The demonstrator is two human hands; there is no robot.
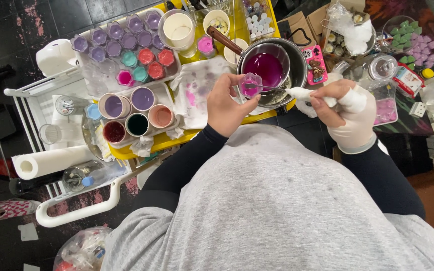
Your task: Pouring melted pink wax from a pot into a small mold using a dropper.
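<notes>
A small clear cup (pixel 250 84) with pink contents is gripped in the left hand (pixel 227 103), just in front of the metal pot (pixel 293 64) of magenta liquid. A thin metal tool (pixel 272 88), wrapped at its handle in white tissue, is pinched in the gloved right hand (pixel 345 110), with its tip placed in the cup. Left of the pot, a stained white cloth (pixel 197 90) is spread on the yellow worktop (pixel 167 141). Further left, a tray of filled coloured cups (pixel 126 47) is set.
</notes>
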